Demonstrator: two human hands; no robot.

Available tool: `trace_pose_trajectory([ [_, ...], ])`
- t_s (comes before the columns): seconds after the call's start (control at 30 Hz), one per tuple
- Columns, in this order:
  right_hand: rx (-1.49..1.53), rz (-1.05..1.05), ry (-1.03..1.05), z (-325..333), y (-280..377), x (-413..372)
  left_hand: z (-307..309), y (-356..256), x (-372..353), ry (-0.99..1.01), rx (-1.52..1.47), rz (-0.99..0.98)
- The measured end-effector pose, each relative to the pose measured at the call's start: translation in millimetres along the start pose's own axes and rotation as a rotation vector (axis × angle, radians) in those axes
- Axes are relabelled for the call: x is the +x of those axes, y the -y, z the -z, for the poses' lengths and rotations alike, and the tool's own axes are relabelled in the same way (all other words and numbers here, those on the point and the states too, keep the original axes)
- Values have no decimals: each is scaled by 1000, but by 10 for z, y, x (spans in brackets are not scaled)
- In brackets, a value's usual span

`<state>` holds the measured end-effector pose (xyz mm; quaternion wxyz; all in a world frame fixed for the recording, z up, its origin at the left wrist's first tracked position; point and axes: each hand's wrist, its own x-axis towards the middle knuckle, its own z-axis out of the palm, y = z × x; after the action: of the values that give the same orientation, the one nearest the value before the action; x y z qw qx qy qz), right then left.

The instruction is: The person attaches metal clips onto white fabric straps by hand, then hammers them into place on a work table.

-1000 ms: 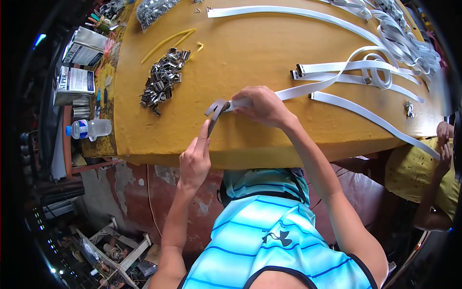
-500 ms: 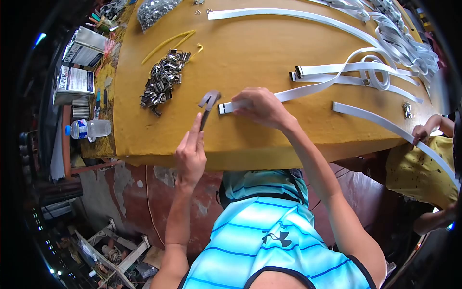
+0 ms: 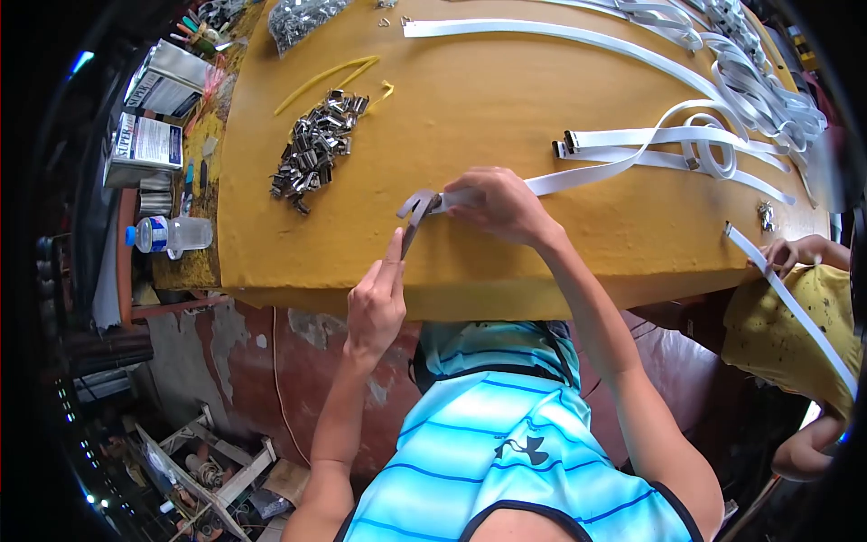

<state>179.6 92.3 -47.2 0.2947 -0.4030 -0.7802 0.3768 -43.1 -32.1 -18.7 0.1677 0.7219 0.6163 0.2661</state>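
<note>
My left hand is closed around the handle of a small claw hammer, its index finger stretched along the shaft. The hammer head is at the metal-tipped end of a white belt, covering most of that tip. With its fingers pressed down on the belt just behind the tip, my right hand holds it against the yellow-covered table. From there the belt runs off to the right, across other white belts with dark metal ends.
A pile of shiny metal clips lies left of my hands, beside a yellow strip. A water bottle and tins line the left side. At right, another person's hand holds a white belt. More belts are heaped behind.
My left hand has brought the hammer rightward onto the belt's tip. My right hand keeps its hold. The other person's belt has been drawn back to the right.
</note>
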Motion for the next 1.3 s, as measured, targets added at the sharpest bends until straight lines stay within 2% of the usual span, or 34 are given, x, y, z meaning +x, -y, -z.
trace_pose_trajectory([
  [0.1,-15,-7,2,15,20,-21,49,-12,37,13,-92,62],
  [0.2,-23,-1,2,32,25,-6,106,91,160,-107,-86,69],
  [0.27,-35,23,-12,-26,-14,-3,123,267,297,-223,95,-18],
  [0.33,-2,85,-17,-52,-105,-3,120,453,398,-248,152,-14],
  [0.4,-6,104,-46,-52,-91,-32,74,612,494,-251,349,62],
  [0.47,12,134,-38,-49,-95,-51,109,588,601,-383,473,-140],
  [0.53,-64,136,-47,-69,-104,-75,115,408,648,-385,312,-113],
  [0.73,-299,197,-67,315,21,-82,-158,117,597,-298,126,-225],
  [0.83,-272,298,-53,426,193,-78,-225,-350,683,-241,-311,-76],
  [0.87,-266,339,-59,372,199,-74,-262,-322,704,-244,-320,-83],
  [0.93,-225,295,-59,256,196,-83,-348,-217,742,25,-626,181],
  [1.0,-224,288,-105,267,139,-101,-351,-268,791,7,-623,157],
  [1.07,-329,234,-150,323,13,-124,-331,-247,797,5,-506,202],
  [1.1,-383,214,-163,394,-47,-137,-366,-176,803,-24,-466,162],
  [1.2,-463,184,-190,643,-214,-131,-394,-209,831,-37,-529,237],
  [1.3,-555,137,-248,923,-343,-65,-537,-251,998,-112,-601,179],
])
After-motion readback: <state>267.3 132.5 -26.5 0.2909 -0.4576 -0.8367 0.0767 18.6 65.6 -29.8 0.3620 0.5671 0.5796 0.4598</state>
